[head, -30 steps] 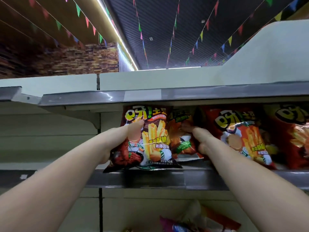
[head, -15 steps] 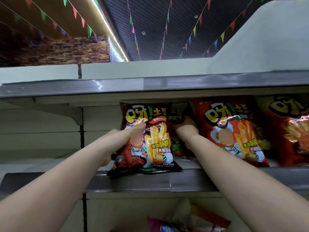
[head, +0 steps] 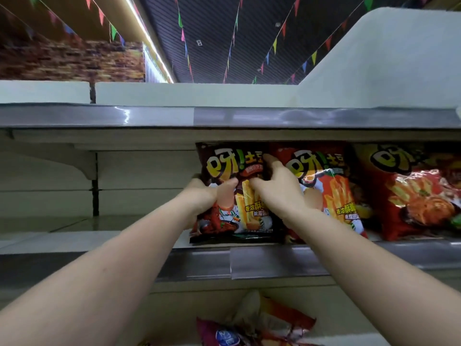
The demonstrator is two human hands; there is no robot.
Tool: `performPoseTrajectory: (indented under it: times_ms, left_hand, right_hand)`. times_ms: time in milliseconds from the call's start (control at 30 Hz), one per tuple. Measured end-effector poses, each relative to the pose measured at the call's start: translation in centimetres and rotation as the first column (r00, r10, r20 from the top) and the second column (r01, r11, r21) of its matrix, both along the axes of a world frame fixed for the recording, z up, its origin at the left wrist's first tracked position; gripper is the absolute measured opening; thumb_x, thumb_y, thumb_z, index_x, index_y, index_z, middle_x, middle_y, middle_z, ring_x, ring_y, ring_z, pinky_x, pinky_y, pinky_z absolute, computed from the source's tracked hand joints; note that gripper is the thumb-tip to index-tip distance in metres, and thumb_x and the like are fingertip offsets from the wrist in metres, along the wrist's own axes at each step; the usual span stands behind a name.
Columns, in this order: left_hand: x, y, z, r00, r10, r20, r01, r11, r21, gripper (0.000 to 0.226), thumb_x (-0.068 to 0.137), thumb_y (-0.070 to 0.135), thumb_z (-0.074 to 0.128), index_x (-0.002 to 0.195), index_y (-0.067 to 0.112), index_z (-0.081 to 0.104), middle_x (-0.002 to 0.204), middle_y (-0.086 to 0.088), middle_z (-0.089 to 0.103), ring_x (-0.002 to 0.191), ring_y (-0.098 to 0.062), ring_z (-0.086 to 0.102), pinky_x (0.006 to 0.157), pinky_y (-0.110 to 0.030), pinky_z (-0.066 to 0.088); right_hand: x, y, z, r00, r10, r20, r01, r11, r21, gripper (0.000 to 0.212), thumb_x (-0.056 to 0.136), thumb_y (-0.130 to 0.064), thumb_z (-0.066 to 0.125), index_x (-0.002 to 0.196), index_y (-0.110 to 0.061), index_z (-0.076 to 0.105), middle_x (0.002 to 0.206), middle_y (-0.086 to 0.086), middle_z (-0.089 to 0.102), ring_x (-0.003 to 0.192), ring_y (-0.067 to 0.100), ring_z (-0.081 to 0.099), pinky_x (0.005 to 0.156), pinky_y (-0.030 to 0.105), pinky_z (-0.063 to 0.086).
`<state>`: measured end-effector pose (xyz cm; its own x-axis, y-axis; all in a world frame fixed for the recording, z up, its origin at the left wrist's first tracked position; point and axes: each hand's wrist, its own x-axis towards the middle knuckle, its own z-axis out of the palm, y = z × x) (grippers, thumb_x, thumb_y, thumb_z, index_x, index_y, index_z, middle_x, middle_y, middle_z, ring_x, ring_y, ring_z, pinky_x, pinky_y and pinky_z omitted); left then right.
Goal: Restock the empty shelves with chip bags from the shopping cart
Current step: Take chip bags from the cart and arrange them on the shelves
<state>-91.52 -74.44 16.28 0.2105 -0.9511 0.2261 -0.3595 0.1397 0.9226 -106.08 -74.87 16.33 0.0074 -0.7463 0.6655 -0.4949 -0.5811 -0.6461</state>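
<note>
A dark brown chip bag (head: 228,166) with a fries picture stands upright on the grey shelf (head: 212,263), left of a red chip bag (head: 331,191). My left hand (head: 207,196) grips the brown bag's left edge, thumb on its front. My right hand (head: 277,188) holds the same bag's right side, thumb on the front and fingers reaching behind its upper edge. Further right stands another red and yellow chip bag (head: 409,191).
The shelf space left of the brown bag (head: 74,231) holds nothing. An upper shelf edge (head: 224,117) runs just above the bags. Below the shelf, several chip bags (head: 254,323) lie in a heap at the bottom of the view.
My right hand has come out from behind the brown bag and now holds its right side. The bag has been shifted right, against the red bag, hiding the green-labelled bag behind it.
</note>
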Motion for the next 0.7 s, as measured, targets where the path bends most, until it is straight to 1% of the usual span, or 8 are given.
performPoseTrajectory:
  times_ms: [67, 200, 300, 433, 467, 533, 600, 700]
  left_hand:
    - [-0.4, -0.2, -0.1, 0.998, 0.009, 0.063, -0.008, 1.0, -0.002, 0.085, 0.076, 0.057, 0.066, 0.136, 0.004, 0.039, 0.127, -0.014, 0.056, 0.11, -0.028, 0.058, 0.093, -0.04, 0.049]
    - [-0.9, -0.2, -0.7, 0.985, -0.029, 0.168, 0.026, 0.999, 0.02, 0.078, 0.086, 0.053, 0.056, 0.139, 0.003, 0.031, 0.119, -0.009, 0.049, 0.098, -0.019, 0.047, 0.08, -0.03, 0.038]
    - [-0.8, -0.2, -0.8, 0.989, -0.044, 0.143, 0.036, 0.998, 0.06, 0.083, 0.084, 0.056, 0.058, 0.143, 0.006, 0.027, 0.138, -0.012, 0.046, 0.11, -0.024, 0.05, 0.083, -0.031, 0.04]
    - [-1.4, 0.0, -0.7, 1.0, -0.027, 0.014, 0.026, 0.998, 0.056, 0.058, 0.084, 0.048, 0.062, 0.125, 0.011, 0.043, 0.102, -0.003, 0.057, 0.074, -0.013, 0.054, 0.056, -0.022, 0.04]
    - [-1.5, 0.0, -0.7, 1.0, 0.004, 0.012, -0.005, 0.999, 0.043, 0.062, 0.082, 0.049, 0.064, 0.127, 0.011, 0.043, 0.102, -0.004, 0.057, 0.073, -0.013, 0.055, 0.057, -0.023, 0.042]
    - [-1.7, -0.3, -0.8, 0.995, 0.075, 0.067, -0.076, 0.997, 0.023, 0.089, 0.07, 0.059, 0.068, 0.137, 0.009, 0.037, 0.125, -0.011, 0.053, 0.099, -0.025, 0.06, 0.08, -0.035, 0.052]
    - [-1.9, -0.3, -1.0, 0.974, 0.175, 0.142, -0.169, 0.984, -0.052, 0.106, 0.068, 0.06, 0.069, 0.148, 0.013, 0.018, 0.147, -0.018, 0.032, 0.127, -0.035, 0.044, 0.103, -0.041, 0.041]
    - [-2.2, 0.4, -1.5, 0.944, 0.276, 0.182, -0.23, 0.944, -0.239, 0.099, 0.081, 0.053, 0.064, 0.151, 0.018, 0.003, 0.152, -0.016, 0.019, 0.136, -0.033, 0.032, 0.107, -0.038, 0.031]
  right_hand:
    - [-0.2, -0.2, -0.6, 0.996, -0.053, -0.068, 0.053, 0.999, -0.003, 0.059, 0.089, -0.021, 0.055, 0.144, -0.018, 0.032, 0.133, 0.009, 0.05, 0.12, 0.026, 0.048, 0.091, 0.028, 0.038]
    - [-0.3, -0.4, -1.8, 0.985, -0.097, -0.146, 0.095, 0.995, -0.023, 0.062, 0.091, -0.023, 0.053, 0.146, -0.013, 0.027, 0.14, 0.011, 0.043, 0.127, 0.027, 0.042, 0.104, 0.034, 0.036]
    - [-0.5, -0.4, -2.2, 0.976, -0.113, -0.186, 0.106, 0.993, -0.051, 0.06, 0.093, -0.024, 0.052, 0.146, -0.012, 0.026, 0.142, 0.011, 0.039, 0.129, 0.026, 0.04, 0.101, 0.03, 0.036]
    - [-0.5, -0.4, -2.1, 0.966, -0.134, -0.222, 0.123, 0.99, -0.064, 0.06, 0.094, -0.023, 0.052, 0.147, -0.01, 0.025, 0.143, 0.011, 0.037, 0.13, 0.025, 0.039, 0.102, 0.029, 0.034]
    - [-0.5, -0.4, -2.1, 0.964, -0.142, -0.224, 0.129, 0.989, -0.073, 0.061, 0.094, -0.023, 0.052, 0.147, -0.01, 0.025, 0.143, 0.011, 0.037, 0.131, 0.025, 0.038, 0.103, 0.029, 0.034]
    - [-0.4, -0.2, -2.2, 0.955, -0.166, -0.245, 0.14, 0.983, -0.12, 0.062, 0.093, -0.022, 0.054, 0.146, -0.009, 0.025, 0.144, 0.011, 0.034, 0.133, 0.025, 0.034, 0.105, 0.03, 0.032]
    - [-0.5, 0.2, -2.3, 0.941, -0.182, -0.286, 0.13, 0.973, -0.19, 0.061, 0.093, -0.019, 0.053, 0.146, -0.008, 0.024, 0.148, 0.009, 0.029, 0.137, 0.023, 0.027, 0.108, 0.03, 0.027]
    - [-0.4, 1.1, -2.3, 0.941, -0.142, -0.306, 0.06, 0.963, -0.263, 0.058, 0.093, -0.014, 0.049, 0.146, -0.01, 0.026, 0.152, 0.005, 0.023, 0.141, 0.018, 0.018, 0.111, 0.025, 0.02]
